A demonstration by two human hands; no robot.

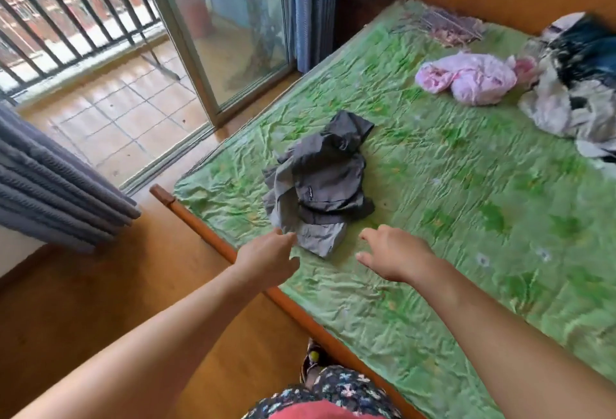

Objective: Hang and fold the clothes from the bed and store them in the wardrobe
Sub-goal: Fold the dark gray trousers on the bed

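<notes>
A crumpled dark grey cloth garment [320, 182] lies in a heap on the wrinkly green bed sheet [450, 202], near the bed's wooden edge [213, 240]. It is all bunched up, with folds going every way, and a lighter grey flap sticks out at the bottom. The left hand [266, 262] reaches to that flap, fingers loose and holding nothing; I cannot tell if the fingertips touch it. The right hand [393, 255] hovers just beside the heap, over the sheet, fingers spread apart and holding nothing. Far back lie a scrunched pink garment [466, 80] and a white and black pile of clothes [573, 85]
</notes>
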